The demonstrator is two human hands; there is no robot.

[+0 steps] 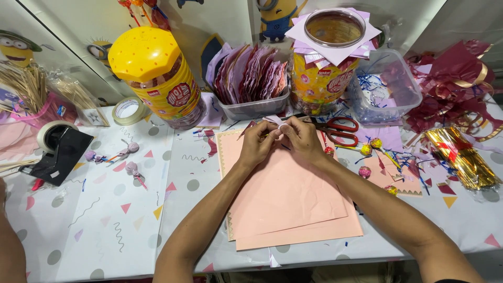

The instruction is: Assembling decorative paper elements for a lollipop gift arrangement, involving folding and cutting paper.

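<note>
My left hand (pixel 258 143) and my right hand (pixel 302 138) meet above a stack of peach paper sheets (pixel 285 202). Together their fingertips pinch a small pale-purple paper-wrapped piece (pixel 276 121); what is inside it stays hidden by the fingers. Red-handled scissors (pixel 339 130) lie just right of my right hand. Loose wrapped lollipops (pixel 370 147) sit further right. Two finished purple-wrapped lollipops (pixel 126 152) lie on the table to the left.
A yellow-lidded candy jar (pixel 156 76), a tub of purple paper squares (pixel 252 78), an open jar (pixel 327 57) and a clear bin (pixel 385 86) line the back. A tape dispenser (pixel 60 152), tape roll (pixel 129 110), sticks (pixel 31 86) and gold foil (pixel 461 154) lie around.
</note>
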